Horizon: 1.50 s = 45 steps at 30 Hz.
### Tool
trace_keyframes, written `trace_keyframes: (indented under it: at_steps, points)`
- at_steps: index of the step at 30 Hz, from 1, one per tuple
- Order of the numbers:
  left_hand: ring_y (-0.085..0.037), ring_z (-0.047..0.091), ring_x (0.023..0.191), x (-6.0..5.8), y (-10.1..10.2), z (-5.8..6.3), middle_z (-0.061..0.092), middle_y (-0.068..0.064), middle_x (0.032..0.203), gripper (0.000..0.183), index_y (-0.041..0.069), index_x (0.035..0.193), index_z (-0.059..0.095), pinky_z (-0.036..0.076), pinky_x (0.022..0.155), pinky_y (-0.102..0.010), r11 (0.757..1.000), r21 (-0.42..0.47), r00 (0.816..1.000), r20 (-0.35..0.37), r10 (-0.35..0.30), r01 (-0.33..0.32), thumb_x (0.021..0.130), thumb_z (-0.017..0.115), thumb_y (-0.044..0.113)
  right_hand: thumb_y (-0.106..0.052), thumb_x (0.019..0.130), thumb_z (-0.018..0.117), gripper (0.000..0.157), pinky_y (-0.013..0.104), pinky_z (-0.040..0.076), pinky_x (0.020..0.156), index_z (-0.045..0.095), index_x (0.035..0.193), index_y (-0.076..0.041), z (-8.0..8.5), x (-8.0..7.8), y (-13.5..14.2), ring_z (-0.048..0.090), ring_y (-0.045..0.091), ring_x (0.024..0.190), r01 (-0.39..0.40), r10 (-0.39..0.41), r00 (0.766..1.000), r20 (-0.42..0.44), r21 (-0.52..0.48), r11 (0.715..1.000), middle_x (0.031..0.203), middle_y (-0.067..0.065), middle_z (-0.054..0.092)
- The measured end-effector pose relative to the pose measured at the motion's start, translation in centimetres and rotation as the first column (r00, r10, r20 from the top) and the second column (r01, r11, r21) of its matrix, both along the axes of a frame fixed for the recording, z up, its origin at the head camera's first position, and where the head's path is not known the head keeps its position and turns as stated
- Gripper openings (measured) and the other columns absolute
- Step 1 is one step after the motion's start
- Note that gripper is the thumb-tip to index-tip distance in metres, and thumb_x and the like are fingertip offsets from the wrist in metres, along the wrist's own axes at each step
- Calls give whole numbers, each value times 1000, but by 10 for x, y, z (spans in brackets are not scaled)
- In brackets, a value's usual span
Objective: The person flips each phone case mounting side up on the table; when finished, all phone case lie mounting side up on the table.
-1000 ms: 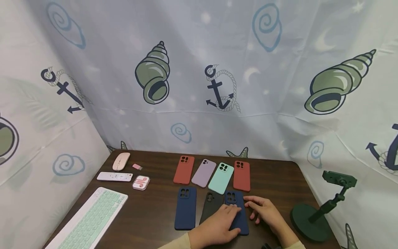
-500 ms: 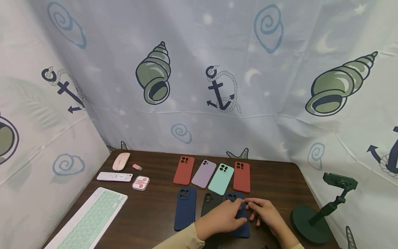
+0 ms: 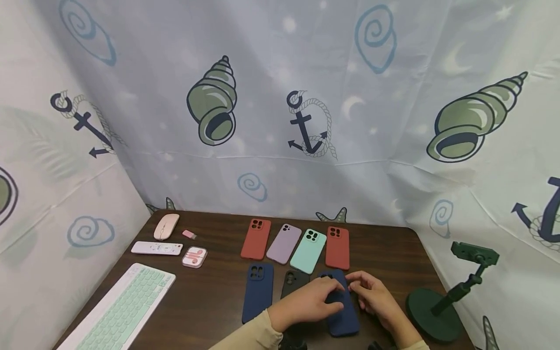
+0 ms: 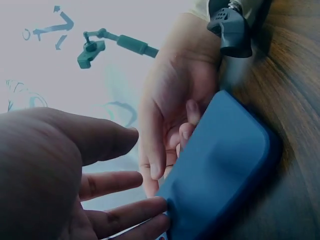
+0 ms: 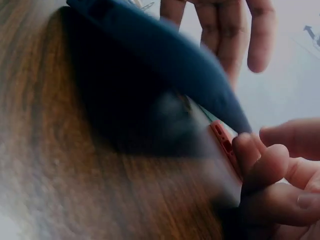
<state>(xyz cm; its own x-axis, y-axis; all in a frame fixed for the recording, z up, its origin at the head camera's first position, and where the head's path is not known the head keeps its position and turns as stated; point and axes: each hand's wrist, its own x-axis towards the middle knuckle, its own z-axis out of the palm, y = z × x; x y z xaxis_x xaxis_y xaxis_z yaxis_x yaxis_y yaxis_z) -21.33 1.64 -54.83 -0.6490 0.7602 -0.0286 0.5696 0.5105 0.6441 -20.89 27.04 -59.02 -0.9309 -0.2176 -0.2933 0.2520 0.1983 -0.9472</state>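
Note:
A dark blue phone case (image 3: pixel 344 318) is under both hands at the front right of the table. It looks tilted in the right wrist view, with a dark shadow on the wood beneath it. My right hand (image 3: pixel 374 296) pinches its right edge near the upper corner, fingers curled there. From the other side my left hand (image 3: pixel 304 301) reaches over, fingers fairly straight, with fingertips touching the case (image 4: pixel 220 160) in the left wrist view. Partly hidden by the left hand lies a black phone case (image 3: pixel 296 279); another blue phone case (image 3: pixel 258 294) lies left of it.
Behind lies a row: red case (image 3: pixel 256 240), lilac case (image 3: pixel 283 245), mint case (image 3: pixel 308 253), second red case (image 3: pixel 337 250). A green stand (image 3: pixel 430 313) is at right. Keyboard (image 3: pixel 124 301), remote (image 3: pixel 156 248), mouse (image 3: pixel 166 227), earphone box (image 3: pixel 194 257) and pink USB stick (image 3: pixel 189 234) are left.
The left hand has slid from lying across the blue case to its upper part. The case's near end has swung slightly right. The right hand has stayed at its right edge, fingers more curled.

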Motion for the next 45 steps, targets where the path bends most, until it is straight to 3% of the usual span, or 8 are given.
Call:
trace_keyframes:
  at_steps: [5,10,19,23,29,36,41,45]
  points:
    - [-6,55,122,-2,-3,0,55,6,133,43,32,139,52,51,96,-26,999,30,1000,27,10,-11,101,55,52,-33,100,65,45,22,39,46,56,139,-12,-3,1,1,50,10,59,-9,8,999,-34,-46,999,108,6,64]
    - [-6,56,120,-6,-6,3,56,5,132,48,29,143,48,51,95,-25,995,91,997,76,24,-31,101,58,50,-26,98,68,45,25,47,53,57,140,-14,-5,2,-1,55,9,67,-29,21,994,-105,-75,997,112,7,65]
    - [-8,57,125,-8,-8,5,56,4,136,57,32,149,40,53,94,-27,990,130,981,191,34,-59,99,60,52,-19,99,67,40,29,48,55,58,138,-14,-12,1,-3,50,6,61,-93,84,957,-278,-19,995,102,12,65]
    - [-8,56,125,-6,-9,6,55,5,136,58,30,149,40,53,94,-28,985,158,969,243,36,-77,98,62,50,-15,99,65,41,29,51,59,57,140,-10,-13,2,-4,52,7,65,-123,106,952,-286,-41,992,106,15,65]
    - [-11,58,120,-3,-8,4,53,-2,133,58,33,147,40,53,94,-28,967,217,966,244,80,-135,97,66,45,-13,97,68,40,30,55,64,60,135,-5,-12,6,-6,60,11,74,-90,61,959,-278,-95,991,108,12,68]
    - [-13,59,115,2,-5,3,48,-3,131,65,39,149,36,53,87,-25,947,243,942,310,131,-212,94,70,46,-12,98,66,37,35,56,68,60,135,-7,-14,7,-7,64,21,79,-135,120,911,-395,-10,991,104,14,68]
    - [-14,57,115,5,-2,4,44,-6,131,79,25,153,36,52,85,-26,934,237,929,322,184,-267,89,74,51,-8,98,65,41,34,58,71,59,139,-8,-12,7,-7,68,22,90,-191,179,862,-474,22,981,109,15,68]
    - [-19,58,113,8,1,4,39,-10,131,87,23,153,33,53,83,-27,919,231,909,348,229,-320,85,79,51,-5,98,65,48,31,58,75,56,145,-9,-11,6,-7,68,23,100,-248,247,816,-522,70,966,118,11,69]
